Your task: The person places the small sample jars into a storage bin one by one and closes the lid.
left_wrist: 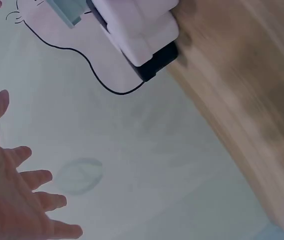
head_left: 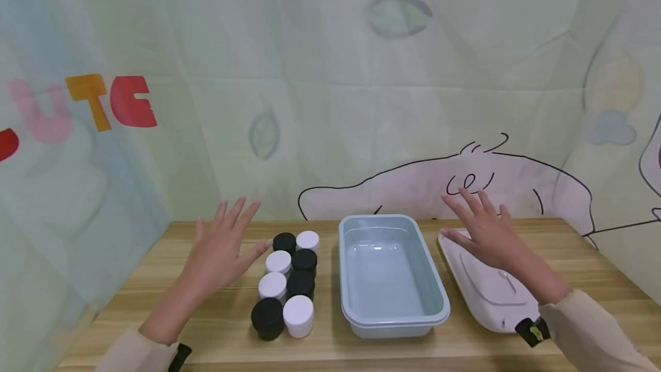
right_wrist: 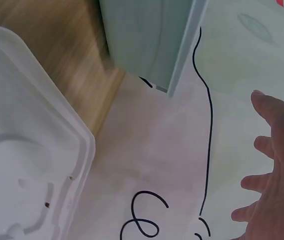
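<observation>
My left hand (head_left: 219, 251) is raised with fingers spread, just left of several small round jars with black and white lids. The nearest pair is a black-lidded jar (head_left: 268, 318) and a white-lidded jar (head_left: 298, 316). My right hand (head_left: 488, 234), fingers spread too, hovers over the far part of a white lid (head_left: 503, 303) that lies flat on the table. Between the hands stands a light blue rectangular tub (head_left: 395, 322) with nothing inside. Neither hand holds anything; the left wrist view shows its fingers (left_wrist: 37, 180) held apart, as does the right wrist view for its fingers (right_wrist: 256, 185).
Everything stands on a wooden table (head_left: 217, 337). Behind its far edge hangs a printed cloth (head_left: 330, 102) with letters and cartoon outlines. The jars stand in two columns left of the tub, and the lid lies to its right.
</observation>
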Action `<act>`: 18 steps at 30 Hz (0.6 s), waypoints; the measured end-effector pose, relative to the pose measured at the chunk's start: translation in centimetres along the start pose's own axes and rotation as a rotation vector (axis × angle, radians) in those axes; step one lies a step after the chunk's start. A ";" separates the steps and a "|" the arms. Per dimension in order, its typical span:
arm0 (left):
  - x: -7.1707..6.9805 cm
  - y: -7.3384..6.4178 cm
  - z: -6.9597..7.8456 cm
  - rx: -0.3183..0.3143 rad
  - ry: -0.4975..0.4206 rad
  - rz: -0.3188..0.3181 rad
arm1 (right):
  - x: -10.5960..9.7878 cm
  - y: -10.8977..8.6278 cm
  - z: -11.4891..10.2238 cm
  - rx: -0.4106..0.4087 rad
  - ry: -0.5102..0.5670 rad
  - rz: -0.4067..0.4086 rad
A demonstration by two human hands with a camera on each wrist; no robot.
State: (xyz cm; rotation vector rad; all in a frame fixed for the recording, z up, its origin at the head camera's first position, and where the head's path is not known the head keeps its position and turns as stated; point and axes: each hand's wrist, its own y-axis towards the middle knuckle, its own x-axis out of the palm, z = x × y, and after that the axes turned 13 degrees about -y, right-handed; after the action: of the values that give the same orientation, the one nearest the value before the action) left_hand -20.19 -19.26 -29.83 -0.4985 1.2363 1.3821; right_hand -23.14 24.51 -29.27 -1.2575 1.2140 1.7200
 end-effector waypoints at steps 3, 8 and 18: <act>0.3 -0.9 -0.4 0.008 -0.035 0.000 | 0.7 -0.2 -0.1 -0.012 0.061 0.010; 0.7 -2.5 -0.7 0.007 -0.110 0.009 | 2.1 -0.4 -0.3 -0.037 0.140 0.034; 1.6 -4.8 -0.8 0.013 -0.290 0.018 | 4.4 -1.1 -1.4 -0.018 0.304 -0.012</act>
State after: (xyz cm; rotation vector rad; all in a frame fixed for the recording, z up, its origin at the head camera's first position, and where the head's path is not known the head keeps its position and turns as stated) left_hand -16.56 -20.20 -33.30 -0.2667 1.0144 1.4052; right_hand -23.07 23.49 -33.89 -1.5756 1.3598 1.5723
